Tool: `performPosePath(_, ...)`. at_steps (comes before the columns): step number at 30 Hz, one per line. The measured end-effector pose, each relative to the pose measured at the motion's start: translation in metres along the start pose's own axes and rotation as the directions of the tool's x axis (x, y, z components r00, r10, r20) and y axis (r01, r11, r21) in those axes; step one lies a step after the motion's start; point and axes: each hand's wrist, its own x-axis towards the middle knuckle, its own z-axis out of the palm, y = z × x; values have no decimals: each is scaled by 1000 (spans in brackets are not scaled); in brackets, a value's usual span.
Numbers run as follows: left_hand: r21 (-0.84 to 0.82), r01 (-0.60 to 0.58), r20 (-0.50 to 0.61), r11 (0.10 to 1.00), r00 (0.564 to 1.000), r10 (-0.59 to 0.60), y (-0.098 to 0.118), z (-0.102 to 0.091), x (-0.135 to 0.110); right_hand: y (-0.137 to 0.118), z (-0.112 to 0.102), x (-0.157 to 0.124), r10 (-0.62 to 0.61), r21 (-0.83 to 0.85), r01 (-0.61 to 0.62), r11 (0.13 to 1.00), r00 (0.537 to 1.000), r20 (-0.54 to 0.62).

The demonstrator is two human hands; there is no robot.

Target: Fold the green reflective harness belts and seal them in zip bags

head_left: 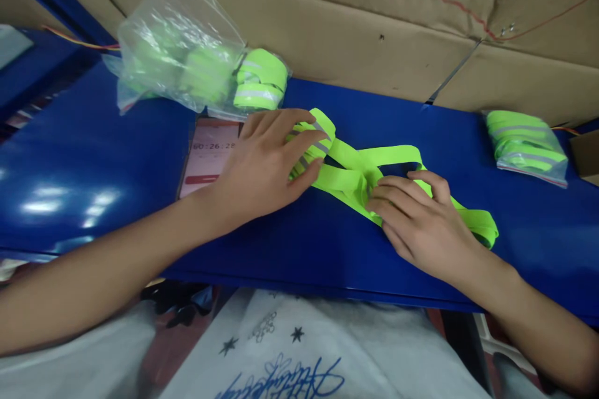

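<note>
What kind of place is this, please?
Probably a small packing bench in a workshop: a blue table backed by cardboard, clear bags of folded neon-green straps, and the left hand and right hand on a loose strap.

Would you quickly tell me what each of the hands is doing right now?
Left hand: closed around the folded end of the neon green reflective strap.
Right hand: open, pressing the same strap onto the blue table.

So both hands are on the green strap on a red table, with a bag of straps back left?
No: the table is blue, not red, as the head view shows. Both the left hand and right hand are on the green strap, and the bag of straps lies back left.
</note>
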Motion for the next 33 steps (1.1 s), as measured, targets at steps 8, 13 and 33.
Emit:
performPosePath(8, -19, 202, 155, 979, 968, -196, 0, 9, -1, 2, -6, -1, 51, -34, -48, 998, 996, 75)
performPosePath(13, -83, 251, 56, 964, 967, -247, -3, -1, 5, 0, -7, 0, 75, -101, -65, 993, 993, 94)
performPosePath(33, 241, 153, 118, 958, 976, -185, -11, 2, 4, 4, -10, -5, 235, -343, -212, 915, 972, 24)
